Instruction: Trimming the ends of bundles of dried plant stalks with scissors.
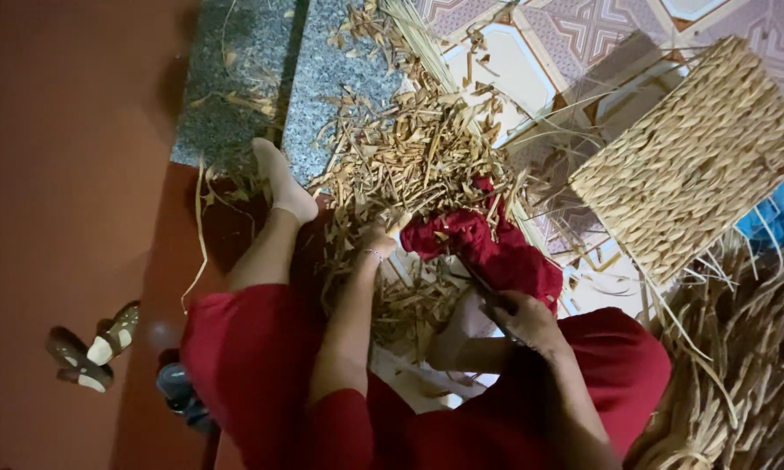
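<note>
Crumpled red cloth: my left hand clutches its edge among dry straw scraps; right hand grasps dark scissors; I'd keep it taut.

Left hand reaches forward (wrist bent); right hand fingers curled shut.

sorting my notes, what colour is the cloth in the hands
Red: the cloth is a crumpled deep red, seen best in the head view, among tan dried strips.
</note>
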